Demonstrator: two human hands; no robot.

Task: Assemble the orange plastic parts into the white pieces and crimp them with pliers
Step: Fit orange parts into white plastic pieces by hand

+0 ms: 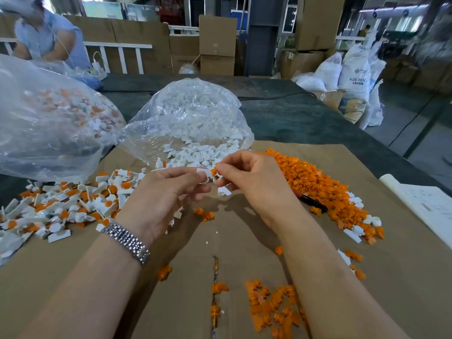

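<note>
My left hand (168, 192) pinches a small white piece (206, 176) between thumb and fingertips above the cardboard. My right hand (252, 182) pinches an orange plastic part (213, 171) and holds it against the white piece. A second white piece (223, 191) shows under my right fingers. Loose white pieces (203, 155) spill from an open clear bag just behind my hands. A heap of orange parts (315, 184) lies to the right. The dark handle of the pliers (311, 203) pokes out from under that heap, beside my right wrist.
Joined white-and-orange pieces (61, 206) pile up at the left, beside a large clear bag (46, 118) of more. Orange bits (271, 307) lie scattered near the front. A sheet of paper (425, 206) lies at the right edge. Another person (46, 37) sits at the far left.
</note>
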